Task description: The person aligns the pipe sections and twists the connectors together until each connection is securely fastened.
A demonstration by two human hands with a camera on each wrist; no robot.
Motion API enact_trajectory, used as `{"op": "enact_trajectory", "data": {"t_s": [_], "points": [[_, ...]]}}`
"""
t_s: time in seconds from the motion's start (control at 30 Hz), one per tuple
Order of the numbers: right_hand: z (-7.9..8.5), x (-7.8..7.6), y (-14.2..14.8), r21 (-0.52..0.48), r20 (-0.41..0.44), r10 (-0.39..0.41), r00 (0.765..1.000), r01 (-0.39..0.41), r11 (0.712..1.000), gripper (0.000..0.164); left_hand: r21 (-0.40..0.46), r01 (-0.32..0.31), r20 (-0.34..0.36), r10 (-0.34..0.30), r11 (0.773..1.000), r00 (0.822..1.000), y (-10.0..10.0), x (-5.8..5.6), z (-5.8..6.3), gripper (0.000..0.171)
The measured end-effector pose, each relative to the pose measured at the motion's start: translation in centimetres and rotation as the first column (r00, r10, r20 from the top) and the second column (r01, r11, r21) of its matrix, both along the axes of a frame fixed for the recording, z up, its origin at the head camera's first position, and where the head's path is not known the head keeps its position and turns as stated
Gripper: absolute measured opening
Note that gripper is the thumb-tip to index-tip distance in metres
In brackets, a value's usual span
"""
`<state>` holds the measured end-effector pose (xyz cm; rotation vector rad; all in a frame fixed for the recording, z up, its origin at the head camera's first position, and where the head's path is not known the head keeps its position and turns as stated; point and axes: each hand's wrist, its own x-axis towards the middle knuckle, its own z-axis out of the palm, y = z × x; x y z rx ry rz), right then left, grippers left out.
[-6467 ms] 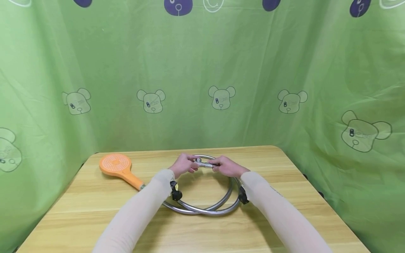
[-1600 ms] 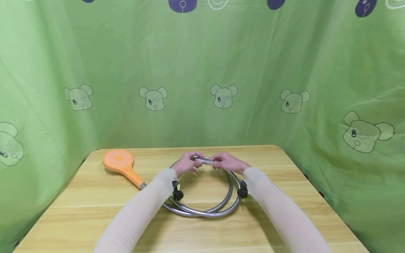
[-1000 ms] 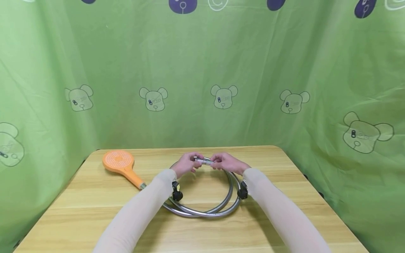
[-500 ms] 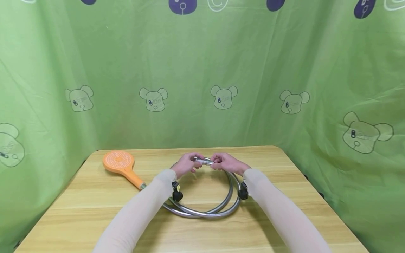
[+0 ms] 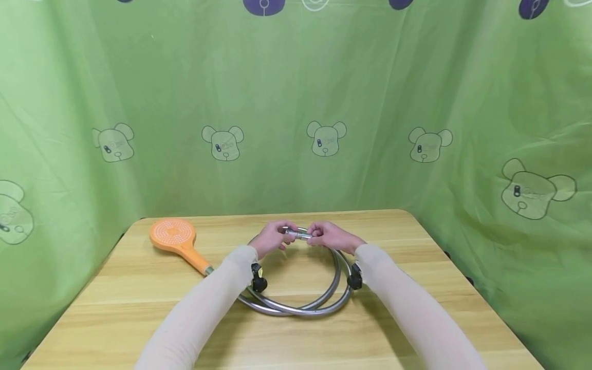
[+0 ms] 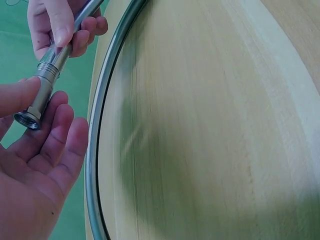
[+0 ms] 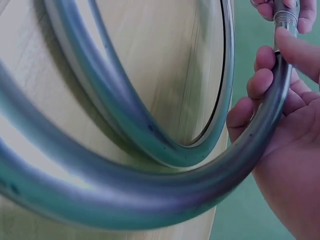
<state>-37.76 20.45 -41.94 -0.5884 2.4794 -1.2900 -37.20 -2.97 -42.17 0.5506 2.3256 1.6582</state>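
In the head view my left hand (image 5: pixel 271 238) and right hand (image 5: pixel 332 237) meet near the far side of the table. Thumb and fingers of the left hand pinch a silver threaded connector (image 6: pixel 42 97); its open end with inner thread faces out in the left wrist view. The right hand grips the end of a grey shower hose (image 7: pixel 272 107), just behind the connector. Ridges of thread show between the two hands. The hose loops over itself on the table and runs left under the left forearm to an orange shower head (image 5: pixel 173 234).
The shower head lies face up at the table's far left. A wooden table (image 5: pixel 296 341) bears everything, with a green curtain (image 5: pixel 277 103) printed with bear faces hanging behind and at both sides. Each wrist wears a black camera.
Since the oldest frame, the fitting between the hands looks turned, its side stub out of sight, and the hose loop has shifted slightly. Over the last second both hands keep nearly the same place.
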Motion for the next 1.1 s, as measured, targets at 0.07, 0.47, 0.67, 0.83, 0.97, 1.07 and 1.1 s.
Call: {"op": "enact_trajectory", "data": {"t_s": [0.07, 0.47, 0.67, 0.83, 0.97, 1.07, 1.1], "points": [[0.13, 0.07, 0.01, 0.0, -0.003, 0.0, 1.0, 0.0, 1.0, 0.02, 0.001, -0.001, 0.001, 0.001, 1.0, 1.0, 0.04, -0.02, 0.05, 0.029], [0.0, -0.13, 0.2, 0.057, 0.014, -0.017, 1.0, 0.017, 0.998, 0.028, -0.007, 0.007, 0.006, -0.007, 1.0, 1.0, 0.11, -0.36, -0.36, 0.027], [0.27, 0.08, 0.24, 0.026, 0.002, 0.002, 1.0, -0.002, 1.0, 0.019, -0.01, -0.002, 0.005, 0.002, 1.0, 1.0, 0.21, -0.15, -0.06, 0.029], [0.47, 0.22, 0.51, 0.055, -0.028, 0.038, 0.999, -0.036, 0.998, 0.025, 0.002, -0.006, 0.006, 0.006, 1.0, 1.0, 0.35, -0.02, -0.17, 0.031], [0.23, 0.04, 0.62, 0.072, -0.029, 0.036, 0.999, -0.034, 0.997, 0.033, 0.002, -0.01, 0.008, 0.01, 1.0, 1.0, 0.4, 0.11, -0.22, 0.03], [0.25, -0.05, 0.49, 0.067, -0.015, 0.015, 1.0, -0.014, 0.998, 0.03, 0.008, -0.013, 0.006, 0.013, 1.0, 1.0, 0.42, -0.03, -0.3, 0.028], [0.33, -0.04, 0.43, 0.064, -0.011, 0.008, 1.0, -0.007, 0.998, 0.028, 0.012, -0.016, 0.006, 0.016, 1.0, 1.0, 0.45, -0.12, -0.31, 0.027]]}}
